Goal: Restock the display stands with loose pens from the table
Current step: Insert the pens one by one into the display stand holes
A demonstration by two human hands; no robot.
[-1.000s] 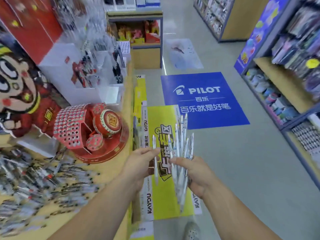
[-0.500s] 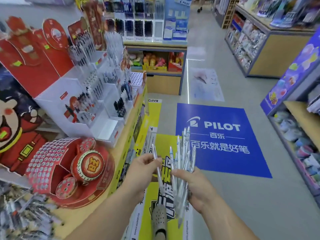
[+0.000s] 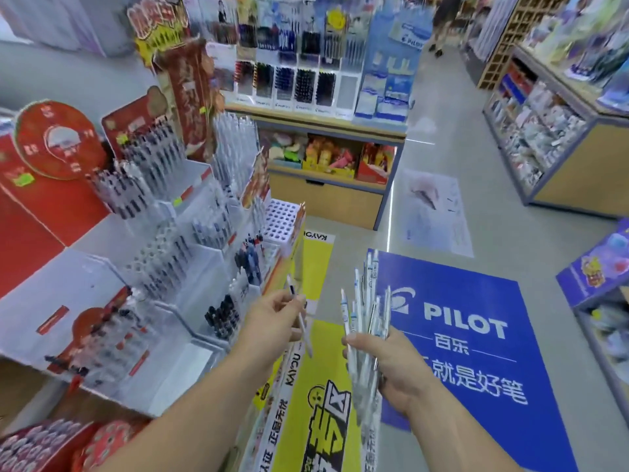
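Observation:
My right hand [image 3: 391, 362] grips a bundle of white pens [image 3: 366, 308] that fans upward over the aisle floor. My left hand [image 3: 272, 318] pinches a single white pen [image 3: 301, 321], tilted, a short way left of the bundle. To the left stands a tiered white display stand [image 3: 163, 240] with clear compartments holding black, blue and clear pens. My left hand hovers just off the stand's right edge, near its lower compartments [image 3: 224, 315]. A white tray with rows of holes [image 3: 282, 219] sits at the stand's far end.
A red round holder [image 3: 51, 447] sits at the bottom left. Red cardboard signs [image 3: 58, 137] rise behind the stand. A yellow floor strip [image 3: 316, 403] and a blue PILOT floor mat [image 3: 476, 335] lie below my hands. Shelving units [image 3: 561, 137] line the aisle; a person [image 3: 442, 15] stands far off.
The view has swung up from the table to the display stand. My left hand has drawn one pen away from the bundle toward the stand. The loose pen pile has left the view.

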